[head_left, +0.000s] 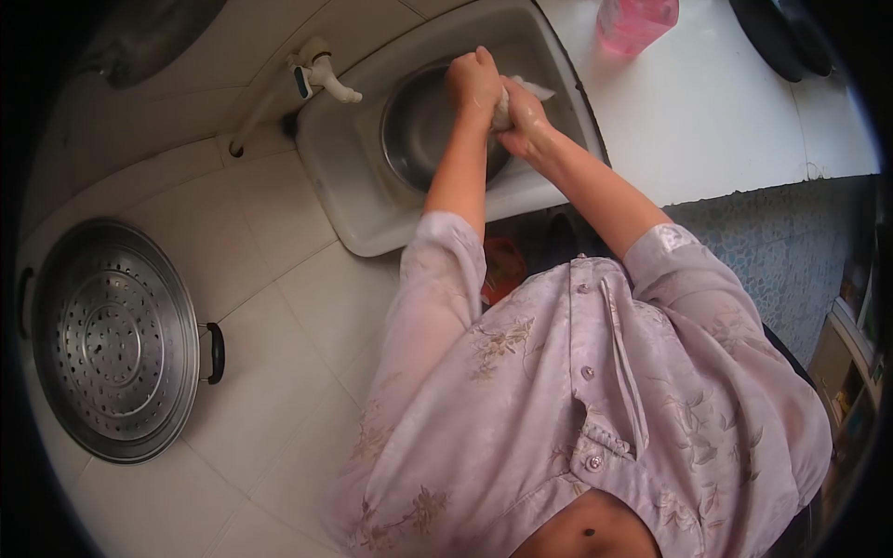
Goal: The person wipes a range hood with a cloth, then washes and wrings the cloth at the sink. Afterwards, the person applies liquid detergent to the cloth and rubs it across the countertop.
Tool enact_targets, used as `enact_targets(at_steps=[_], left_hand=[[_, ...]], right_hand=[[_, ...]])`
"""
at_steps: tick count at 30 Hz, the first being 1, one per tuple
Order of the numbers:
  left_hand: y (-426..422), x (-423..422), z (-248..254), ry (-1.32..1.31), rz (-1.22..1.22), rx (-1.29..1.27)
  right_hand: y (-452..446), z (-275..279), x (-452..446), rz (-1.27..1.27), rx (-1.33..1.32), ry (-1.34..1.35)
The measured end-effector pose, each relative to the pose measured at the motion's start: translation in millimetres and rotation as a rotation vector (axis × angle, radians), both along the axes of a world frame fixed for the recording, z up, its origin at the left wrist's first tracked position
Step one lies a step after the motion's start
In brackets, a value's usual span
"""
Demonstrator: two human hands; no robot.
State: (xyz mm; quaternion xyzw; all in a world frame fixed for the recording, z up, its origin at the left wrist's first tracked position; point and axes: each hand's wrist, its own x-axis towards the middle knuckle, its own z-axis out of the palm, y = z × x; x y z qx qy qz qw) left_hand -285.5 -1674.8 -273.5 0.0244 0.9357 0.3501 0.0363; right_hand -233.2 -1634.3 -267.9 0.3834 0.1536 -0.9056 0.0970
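Floral blouse [530, 381] foremost; right hand [528, 121] grasping white cloth [502, 113], left hand [474, 84] clenched beside it, contents hidden; best kept low over metal basin [409, 139], catching drips.

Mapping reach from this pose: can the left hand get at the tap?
Probably yes: nothing visible stands between the left hand and the tap by the sink. But that hand's grip seems taken by the cloth, so may need freeing first.
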Motion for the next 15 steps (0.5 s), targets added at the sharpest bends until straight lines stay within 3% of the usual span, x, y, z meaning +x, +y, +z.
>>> enact_targets(at_steps=[2, 3, 5, 7, 9, 10, 11, 13, 15], left_hand=[[8.8, 9.4, 7.7, 0.06, 0.114, -0.034], [10.8, 24.3, 13.9, 0.073, 0.084, 0.048], [18.9, 69.4, 22.1, 0.211, -0.036, 0.059], [18.0, 69.7, 18.0, 0.198, -0.06, 0.023], [9.9, 42.9, 8.6, 0.142, -0.11, -0.081], [2.2, 21.1, 7.1, 0.103, -0.068, -0.127], [-2.7, 5.3, 9.3, 0.171, 0.01, -0.132], [2.2, 12.2, 5.0, 0.168, 0.134, -0.125], [10.0, 46.2, 16.1, 0.184, -0.003, -0.055]], right_hand=[[8.2, -20.8, -0.6, 0.055, 0.053, 0.123], [15.6, -37.2, -7.3, 0.102, 0.109, 0.265], [34.4, -88.7, -20.8, 0.146, 0.058, 0.258], [44.6, -111.5, -24.2, 0.11, -0.371, 0.178], [18.5, -46.9, -0.2, -0.063, -0.066, 0.189], [6.6, -59.9, -7.0, -0.047, -0.161, 0.047], [2.2, -32.5, -1.4, -0.105, -0.151, -0.064], [11.0, -44.2, -5.7, -0.05, -0.043, 0.001], [19.0, -60.2, -9.0, -0.036, -0.104, 0.202]])
